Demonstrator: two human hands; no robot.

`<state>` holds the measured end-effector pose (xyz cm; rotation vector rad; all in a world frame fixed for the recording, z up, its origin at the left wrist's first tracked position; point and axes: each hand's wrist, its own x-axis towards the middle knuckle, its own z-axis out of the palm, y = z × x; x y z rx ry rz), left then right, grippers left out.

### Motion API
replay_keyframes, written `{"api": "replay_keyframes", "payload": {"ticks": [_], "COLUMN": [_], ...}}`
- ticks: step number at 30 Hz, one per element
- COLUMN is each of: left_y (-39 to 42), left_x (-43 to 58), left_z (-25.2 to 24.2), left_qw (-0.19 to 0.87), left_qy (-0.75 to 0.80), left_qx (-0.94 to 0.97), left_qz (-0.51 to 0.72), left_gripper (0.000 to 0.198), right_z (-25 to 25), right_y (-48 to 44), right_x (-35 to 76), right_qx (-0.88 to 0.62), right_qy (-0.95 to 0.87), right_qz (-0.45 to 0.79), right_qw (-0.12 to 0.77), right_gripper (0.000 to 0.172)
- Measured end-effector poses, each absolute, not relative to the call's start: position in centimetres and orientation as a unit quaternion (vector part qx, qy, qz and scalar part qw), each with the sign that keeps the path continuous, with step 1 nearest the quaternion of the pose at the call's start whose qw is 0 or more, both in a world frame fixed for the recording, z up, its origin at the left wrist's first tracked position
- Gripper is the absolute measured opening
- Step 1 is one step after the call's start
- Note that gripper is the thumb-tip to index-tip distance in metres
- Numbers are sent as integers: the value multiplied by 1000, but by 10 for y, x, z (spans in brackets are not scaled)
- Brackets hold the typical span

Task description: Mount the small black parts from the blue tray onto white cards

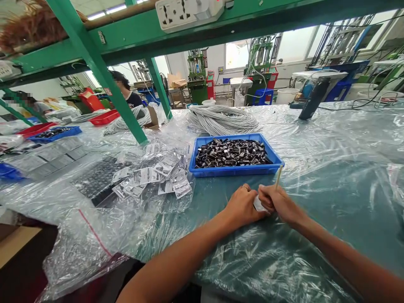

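My left hand (242, 207), with a ring on one finger, rests low over the plastic-covered table and is closed on the near side of a small white piece (259, 205). Beside it, my right hand (280, 205) is curled in a fist around a thin pale-yellow stick (278, 176), whose upper end points up past the knuckles. The white piece lies between both hands, mostly hidden by fingers. Just beyond the hands stands a blue tray (236, 171) heaped with small black-and-silver parts (232, 152).
Flat printed packets (164, 168) lie piled left of the tray, near a black foam-like slab (94, 181). Coiled grey cable (221, 120) sits behind the tray. A green post (126, 109) and overhead beam carry a power strip (186, 14). Other people sit at far left.
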<state>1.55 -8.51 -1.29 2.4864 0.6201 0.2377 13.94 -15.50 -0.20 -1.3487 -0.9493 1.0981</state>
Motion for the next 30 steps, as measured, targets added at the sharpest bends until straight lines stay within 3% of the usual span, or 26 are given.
{"api": "replay_keyframes", "payload": {"ticks": [2,6,9,22,27,30], "left_y": [-84,-79,-77,-79,-78,-76], "left_x": [15,14,14,19,19,15], "left_z": [-13,-10,-7,-13,-16,-14], "left_qw": [278,246,243,293,297,316], "left_qy": [223,222,228,293,279,265], "left_qx": [931,941,942,906,907,906], "left_qz": [82,71,42,88,104,93], "left_gripper": [42,62,60,56,45,54], "right_z": [4,12,6,-12,-6,2], "right_y": [-158,-149,-138,-128,-144,-153], "right_x": [142,144,139,123,116,130], "right_qx": [-560,-468,-423,-501,-510,-502], "right_qy": [-398,-319,-298,-327,-349,-345], "right_qz": [474,425,423,377,438,494], "right_qw": [550,707,744,707,653,620], "right_gripper": [47,47,48,47,50,49]}}
